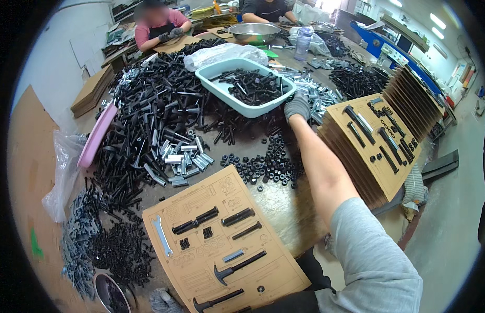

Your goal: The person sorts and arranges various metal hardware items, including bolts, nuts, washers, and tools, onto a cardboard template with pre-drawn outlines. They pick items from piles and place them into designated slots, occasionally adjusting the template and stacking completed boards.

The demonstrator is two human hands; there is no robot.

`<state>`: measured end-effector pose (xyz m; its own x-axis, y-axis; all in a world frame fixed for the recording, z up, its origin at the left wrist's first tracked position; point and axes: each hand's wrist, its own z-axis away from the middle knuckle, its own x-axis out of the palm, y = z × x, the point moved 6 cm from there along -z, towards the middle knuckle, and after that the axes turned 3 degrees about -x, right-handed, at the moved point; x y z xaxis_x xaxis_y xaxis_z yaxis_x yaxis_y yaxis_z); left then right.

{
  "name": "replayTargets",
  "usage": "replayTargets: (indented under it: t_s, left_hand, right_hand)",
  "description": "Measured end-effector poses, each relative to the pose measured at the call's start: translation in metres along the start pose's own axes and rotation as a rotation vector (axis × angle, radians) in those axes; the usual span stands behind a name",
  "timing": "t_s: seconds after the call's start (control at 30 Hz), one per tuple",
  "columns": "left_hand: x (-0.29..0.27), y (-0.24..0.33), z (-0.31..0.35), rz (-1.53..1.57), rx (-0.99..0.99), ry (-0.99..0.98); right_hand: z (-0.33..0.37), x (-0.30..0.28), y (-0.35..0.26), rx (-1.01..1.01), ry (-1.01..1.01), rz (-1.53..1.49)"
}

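My right hand, in a grey glove, reaches far across the table to the near right edge of a light blue tray that holds black bolts; whether it grips anything I cannot tell. My left hand, also gloved, shows only partly at the bottom edge, by the front of a cardboard sheet. That sheet carries a silver wrench, black bolts, small nuts and black hammer-like tools set in printed outlines.
Heaps of black and silver bolts and loose black nuts cover the table. A stack of filled cardboard sheets stands at the right. A pink tray and plastic bag lie left. Two people sit at the far side by a steel bowl.
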<state>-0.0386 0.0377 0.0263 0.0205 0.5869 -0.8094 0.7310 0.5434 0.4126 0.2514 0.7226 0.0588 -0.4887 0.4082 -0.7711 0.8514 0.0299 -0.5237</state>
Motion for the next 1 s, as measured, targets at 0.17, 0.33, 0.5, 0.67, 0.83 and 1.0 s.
replayTargets:
  t_s: [0.17,0.33,0.5,0.67,0.83,1.0]
  left_hand:
    - [-0.003,-0.006,0.007,0.054,-0.063,0.018]
    - [0.011,-0.014,0.003,0.011,-0.061,0.071]
    - [0.015,-0.032,0.016,-0.134,-0.002,0.086]
    - [0.005,-0.018,0.004,-0.018,0.022,0.060]
    - [0.002,-0.011,-0.002,0.110,0.013,0.112]
    - [0.002,-0.008,-0.002,0.173,0.021,0.113]
  right_hand:
    - [0.003,-0.004,-0.032,-0.231,-0.135,0.181]
    - [0.000,-0.006,0.003,-0.204,-0.078,0.280]
    - [0.103,-0.058,-0.007,-0.272,-0.036,-0.203]
    - [0.333,-0.152,-0.114,-0.758,-0.701,-0.719]
    - [0.484,-0.171,-0.140,-1.158,-1.159,-0.421]
    - [0.504,-0.166,-0.136,-1.278,-1.054,-0.230]
